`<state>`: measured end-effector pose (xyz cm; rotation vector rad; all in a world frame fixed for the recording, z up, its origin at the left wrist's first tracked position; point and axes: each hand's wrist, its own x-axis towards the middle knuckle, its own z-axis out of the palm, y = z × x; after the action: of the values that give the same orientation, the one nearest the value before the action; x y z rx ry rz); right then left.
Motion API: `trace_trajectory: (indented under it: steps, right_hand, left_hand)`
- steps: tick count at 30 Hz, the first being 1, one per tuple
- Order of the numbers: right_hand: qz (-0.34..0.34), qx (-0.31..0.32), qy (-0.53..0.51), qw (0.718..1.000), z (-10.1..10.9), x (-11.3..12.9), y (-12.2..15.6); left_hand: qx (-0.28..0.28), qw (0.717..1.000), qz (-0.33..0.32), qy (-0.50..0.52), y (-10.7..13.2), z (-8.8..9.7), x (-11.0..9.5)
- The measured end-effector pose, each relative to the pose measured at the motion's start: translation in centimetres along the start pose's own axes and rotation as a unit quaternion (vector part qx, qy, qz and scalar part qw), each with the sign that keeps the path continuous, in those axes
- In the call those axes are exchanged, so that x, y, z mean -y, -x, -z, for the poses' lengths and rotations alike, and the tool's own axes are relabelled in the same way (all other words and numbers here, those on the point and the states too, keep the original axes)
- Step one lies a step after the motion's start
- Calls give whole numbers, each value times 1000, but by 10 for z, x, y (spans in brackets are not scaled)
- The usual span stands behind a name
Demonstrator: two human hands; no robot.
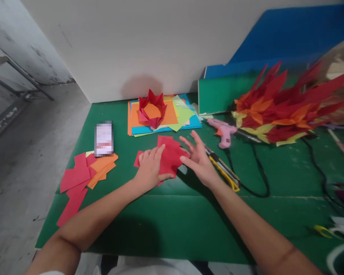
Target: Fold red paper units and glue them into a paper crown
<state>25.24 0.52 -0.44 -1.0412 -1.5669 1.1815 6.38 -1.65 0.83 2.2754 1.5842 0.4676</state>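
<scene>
A red paper piece lies on the green table cover in the middle. My left hand rests on its left side with fingers laid flat, thumb against the paper's lower edge. My right hand is at the paper's right edge with fingers spread and stretched out, touching it. Neither hand grips anything. Behind the paper stands a folded red paper crown on a stack of coloured sheets.
Red and orange paper squares lie at the left, beside a phone. A yellow utility knife and a pink glue gun with black cord lie right of my hands. A red-orange paper flame decoration fills the right back.
</scene>
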Motion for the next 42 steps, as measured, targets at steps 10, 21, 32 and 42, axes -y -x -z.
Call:
trace_trajectory:
  steps: [10,21,32,42]
  right_hand:
    - [60,85,378,920,-7,-4,-32]
    - [0,1,143,990,-5,8,-9]
    - [-48,-68,-45,995,-4,4,-13]
    - [-24,-52,-149,987,-2,4,-15]
  left_hand:
    - [-29,997,-43,-58,2,-3,2]
    - [-143,987,-73,28,4,-11,13]
    - [-186,980,-27,61,-3,14,17]
    - [-337,932,-126,53,-1,14,16]
